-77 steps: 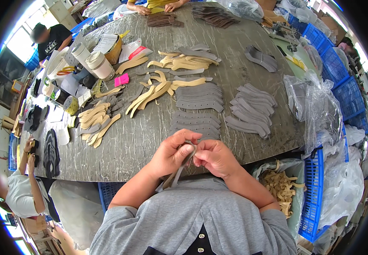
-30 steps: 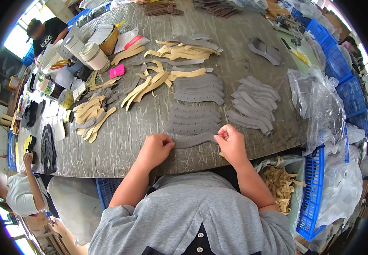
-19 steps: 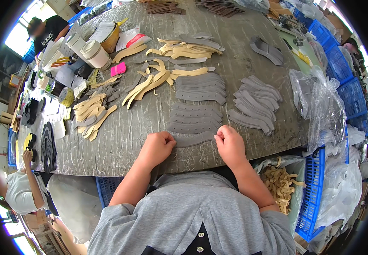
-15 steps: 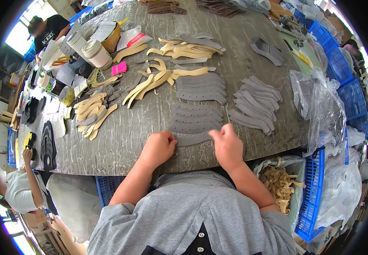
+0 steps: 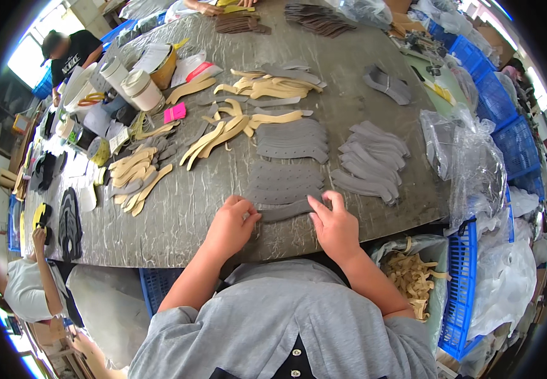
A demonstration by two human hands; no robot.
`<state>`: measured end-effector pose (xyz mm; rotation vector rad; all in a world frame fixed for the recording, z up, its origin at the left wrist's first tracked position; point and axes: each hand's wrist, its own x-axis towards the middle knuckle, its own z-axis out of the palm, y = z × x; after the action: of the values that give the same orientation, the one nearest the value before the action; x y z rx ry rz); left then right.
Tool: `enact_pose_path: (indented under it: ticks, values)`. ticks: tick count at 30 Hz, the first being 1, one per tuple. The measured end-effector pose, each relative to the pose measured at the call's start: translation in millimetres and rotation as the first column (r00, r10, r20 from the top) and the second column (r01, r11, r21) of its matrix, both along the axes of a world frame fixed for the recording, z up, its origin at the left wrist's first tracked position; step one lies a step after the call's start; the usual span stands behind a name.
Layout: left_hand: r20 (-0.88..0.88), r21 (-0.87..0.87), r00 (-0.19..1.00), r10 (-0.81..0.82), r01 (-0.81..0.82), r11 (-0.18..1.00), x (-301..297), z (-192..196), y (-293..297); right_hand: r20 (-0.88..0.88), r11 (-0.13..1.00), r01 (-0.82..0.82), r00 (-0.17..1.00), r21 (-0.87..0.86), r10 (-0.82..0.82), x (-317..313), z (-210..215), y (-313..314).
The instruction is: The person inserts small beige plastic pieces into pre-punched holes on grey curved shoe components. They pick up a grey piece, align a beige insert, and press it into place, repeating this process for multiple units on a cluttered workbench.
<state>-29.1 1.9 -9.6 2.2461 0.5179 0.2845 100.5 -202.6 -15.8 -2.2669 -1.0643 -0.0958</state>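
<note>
Head view: a gray strip (image 5: 285,211) is lying on the surface (image 5: 153,237), the left hand (image 5: 230,222) resting at the strip's left end, grip unclear, the right hand (image 5: 337,224) sitting spread apart at the right end. Beyond that strip, perforated gray pieces (image 5: 284,182) are lying in rows.

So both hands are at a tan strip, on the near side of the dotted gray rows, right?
Not tan: the head view shows a gray strip. The left hand and right hand are at it, on the near side of the dotted gray rows.
</note>
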Motion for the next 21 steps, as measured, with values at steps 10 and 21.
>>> enact_pose_path:
  ticks: [10,21]
  values:
    - [0.119,-0.303,0.993,0.018,0.019,0.953,17.1,21.6,-7.6,-0.112,0.932,0.329,0.943,0.152,-0.314,76.7,1.6,-62.4]
    - [0.170,0.315,0.866,-0.469,0.403,0.859,31.8,39.3,-43.0,-0.481,0.925,-0.185,0.811,0.332,0.335,-11.7,41.7,5.6]
